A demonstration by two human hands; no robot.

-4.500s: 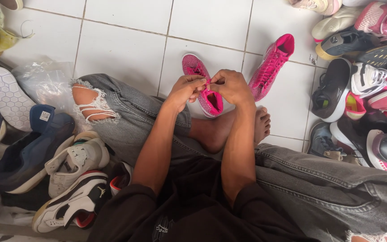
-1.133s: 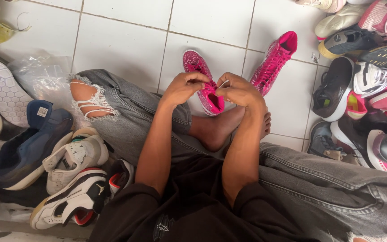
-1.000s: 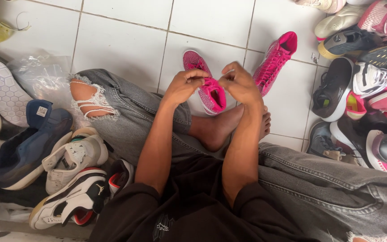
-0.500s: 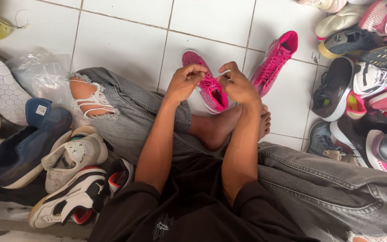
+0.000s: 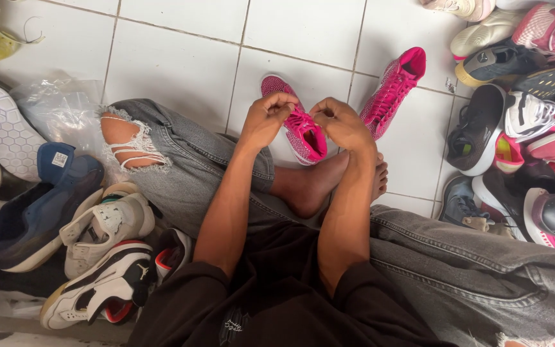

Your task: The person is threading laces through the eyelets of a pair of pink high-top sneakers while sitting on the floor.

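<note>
Seen from my head camera, looking down: I sit cross-legged on a white tiled floor [image 5: 175, 71] in ripped grey jeans, and a bright pink sneaker [image 5: 298, 125] stands just above my bare foot [image 5: 329, 183], toe pointing away from me. My left hand [image 5: 266, 122] is at the left side of that sneaker, its fingers [image 5: 282, 101] curled tight and pinched together over the pink laces near the tongue. My right hand [image 5: 343, 125] is at the sneaker's right side, its fingers [image 5: 324, 110] likewise bent inward and closed at the laces, almost meeting the left hand's; whether each pinch truly has a lace end in it I cannot tell, because the fingertips cover that spot. To the right of this sneaker, a short way off, its matching pink high-top [image 5: 392, 90] lies on the tiles with its opening pointing away. Farther right of the sneaker, a heap of mixed shoes [image 5: 521, 122] in black, white, pink and cream fills the edge of the view. Well to the left of the sneaker, past my knee, lie a white and black trainer [image 5: 101, 279], a navy shoe [image 5: 40, 205] and a crumpled clear plastic bag [image 5: 59, 109].
</note>
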